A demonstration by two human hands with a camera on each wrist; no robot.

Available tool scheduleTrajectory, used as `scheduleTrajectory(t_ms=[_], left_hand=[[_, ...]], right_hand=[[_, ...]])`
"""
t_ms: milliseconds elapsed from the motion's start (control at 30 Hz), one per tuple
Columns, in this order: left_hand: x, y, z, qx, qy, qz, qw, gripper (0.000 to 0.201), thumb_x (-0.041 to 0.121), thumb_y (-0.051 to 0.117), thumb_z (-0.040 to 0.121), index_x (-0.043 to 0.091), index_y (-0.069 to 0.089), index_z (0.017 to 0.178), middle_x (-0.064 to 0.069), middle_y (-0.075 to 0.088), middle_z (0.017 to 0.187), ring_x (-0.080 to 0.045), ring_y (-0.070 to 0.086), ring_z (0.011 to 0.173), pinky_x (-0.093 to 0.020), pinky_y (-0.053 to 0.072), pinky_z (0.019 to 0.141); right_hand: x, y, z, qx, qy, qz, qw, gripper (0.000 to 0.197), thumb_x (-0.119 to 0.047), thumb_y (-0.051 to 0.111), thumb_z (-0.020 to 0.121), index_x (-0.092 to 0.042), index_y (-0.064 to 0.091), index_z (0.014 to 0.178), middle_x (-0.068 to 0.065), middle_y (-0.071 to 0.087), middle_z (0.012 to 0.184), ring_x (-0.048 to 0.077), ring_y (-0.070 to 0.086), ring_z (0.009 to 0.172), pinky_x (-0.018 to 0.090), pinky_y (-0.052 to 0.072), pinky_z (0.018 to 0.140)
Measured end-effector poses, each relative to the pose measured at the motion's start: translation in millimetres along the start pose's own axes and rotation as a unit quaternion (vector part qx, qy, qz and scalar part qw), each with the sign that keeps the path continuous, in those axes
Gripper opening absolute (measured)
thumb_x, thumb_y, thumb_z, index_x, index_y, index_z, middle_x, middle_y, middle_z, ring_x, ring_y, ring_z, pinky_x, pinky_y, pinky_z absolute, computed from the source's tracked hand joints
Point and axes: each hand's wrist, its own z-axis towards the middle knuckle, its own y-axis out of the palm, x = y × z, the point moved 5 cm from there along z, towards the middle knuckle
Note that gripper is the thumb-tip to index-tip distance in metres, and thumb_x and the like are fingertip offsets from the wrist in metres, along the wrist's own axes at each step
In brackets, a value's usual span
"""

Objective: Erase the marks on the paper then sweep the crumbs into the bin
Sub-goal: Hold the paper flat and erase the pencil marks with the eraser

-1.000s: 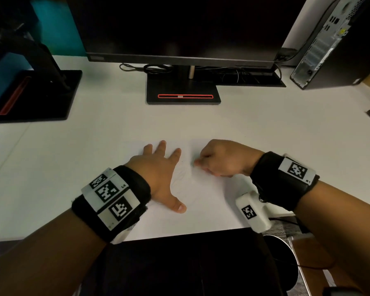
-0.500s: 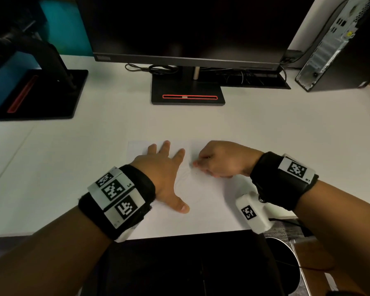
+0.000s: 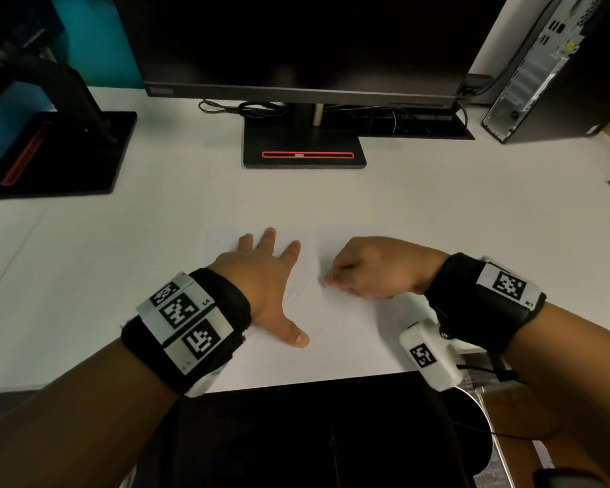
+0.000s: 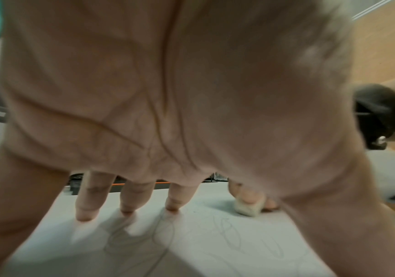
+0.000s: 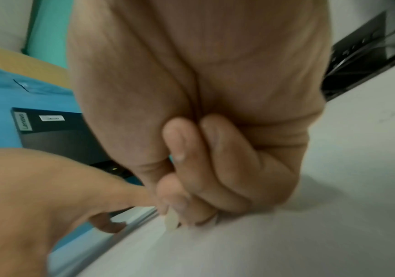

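Note:
A white sheet of paper [image 3: 335, 332] lies near the front edge of the white desk [image 3: 155, 241]. Faint pencil loops [image 4: 229, 234] cross it. My left hand [image 3: 261, 272] lies flat on the paper with fingers spread, pressing it down. My right hand [image 3: 370, 269] is curled and pinches a small white eraser [image 4: 247, 209] at its fingertips, with the eraser's tip on the paper just right of my left index finger. The eraser [image 5: 171, 220] also pokes out below the thumb in the right wrist view. A dark round bin [image 3: 472, 438] stands below the desk edge at the lower right.
A monitor on a black stand [image 3: 305, 149] sits at the back centre, with cables behind it. A second black stand [image 3: 57, 153] is at the back left, and a computer tower [image 3: 557, 72] at the back right. A dark chair or lap fills the view below the desk edge.
My right hand with the eraser has shifted slightly over the marks. The left hand stays flat on the paper. The head view has drifted a little.

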Motion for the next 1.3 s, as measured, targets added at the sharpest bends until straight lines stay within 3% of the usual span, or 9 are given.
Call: scheduleTrajectory(t_ms=[167,333,467,600,733,867,1000,1133,1300], left_hand=[[-1,0,-1,0.0,-0.005,0.0,1.0,0.143,0.081,0.074,0.061,0.033,-0.022,0.157,-0.003,-0.027,0.165,-0.035,-0.013,0.153,-0.056,0.032,0.117],[0,0,-1,0.003,-0.002,0.003,1.0,0.143,0.081,0.073,0.062,0.033,-0.022,0.157,-0.003,-0.027,0.165,-0.035,-0.013,0.153,-0.057,0.032,0.117],[-1,1,-1,-0.001,-0.003,-0.002,1.0,0.144,0.081,0.074,0.06,0.034,-0.022,0.156,-0.002,-0.028,0.165,-0.034,-0.014,0.153,-0.057,0.032,0.117],[-1,1,-1,0.0,-0.002,-0.004,1.0,0.145,0.081,0.075,0.06,0.034,-0.022,0.156,-0.002,-0.028,0.164,-0.034,-0.015,0.153,-0.057,0.031,0.117],[-1,0,-1,0.0,-0.003,0.0,1.0,0.145,0.082,0.074,0.06,0.033,-0.023,0.156,-0.002,-0.028,0.165,-0.034,-0.014,0.153,-0.057,0.031,0.117],[-1,0,-2,-0.001,-0.004,-0.001,1.0,0.144,0.081,0.074,0.061,0.033,-0.023,0.156,-0.003,-0.028,0.164,-0.034,-0.015,0.153,-0.057,0.03,0.117],[0,1,-2,-0.005,-0.006,0.0,1.0,0.144,0.08,0.074,0.062,0.033,-0.025,0.156,-0.003,-0.029,0.164,-0.035,-0.015,0.153,-0.057,0.029,0.117],[1,1,-2,-0.005,-0.003,0.002,1.0,0.143,0.08,0.074,0.063,0.032,-0.024,0.156,-0.004,-0.029,0.164,-0.036,-0.015,0.153,-0.058,0.029,0.117],[0,0,-2,-0.003,-0.004,0.001,1.0,0.144,0.08,0.074,0.062,0.032,-0.023,0.156,-0.003,-0.029,0.164,-0.035,-0.015,0.153,-0.057,0.029,0.118]], right_hand=[[-7,13,-6,-0.046,-0.025,-0.02,0.998,0.048,-0.046,0.053,0.098,-0.014,0.053,0.064,-0.002,0.051,0.055,0.02,0.045,0.053,0.036,0.045,0.059],[3,0,-6,0.028,-0.002,-0.025,0.999,0.049,-0.042,0.052,0.1,-0.008,0.055,0.066,0.0,0.054,0.057,0.019,0.048,0.053,0.036,0.046,0.061],[-3,13,-13,-0.046,-0.018,0.005,0.999,0.047,-0.041,0.053,0.101,-0.013,0.052,0.063,-0.002,0.049,0.053,0.02,0.042,0.049,0.032,0.042,0.056],[5,0,-9,0.033,-0.001,-0.014,0.999,0.049,-0.041,0.052,0.101,-0.007,0.056,0.066,0.002,0.054,0.057,0.019,0.046,0.052,0.029,0.041,0.057],[-6,15,-14,-0.042,-0.028,0.002,0.999,0.049,-0.043,0.053,0.102,-0.01,0.056,0.066,0.001,0.053,0.055,0.02,0.045,0.05,0.03,0.044,0.057],[-3,2,-7,0.033,-0.014,-0.018,0.999,0.049,-0.042,0.051,0.103,-0.009,0.054,0.065,0.002,0.054,0.061,0.018,0.046,0.054,0.033,0.042,0.059],[-9,17,-16,-0.046,-0.041,-0.034,0.998,0.048,-0.046,0.053,0.102,-0.017,0.052,0.062,-0.005,0.051,0.057,0.017,0.045,0.055,0.033,0.044,0.061],[-2,7,-16,0.012,-0.029,-0.044,0.999,0.049,-0.043,0.05,0.103,-0.013,0.051,0.065,-0.001,0.052,0.062,0.017,0.046,0.058,0.035,0.044,0.064],[-8,20,-23,-0.043,-0.047,-0.056,0.996,0.048,-0.046,0.051,0.103,-0.017,0.05,0.063,-0.005,0.05,0.058,0.013,0.044,0.054,0.028,0.041,0.06]])
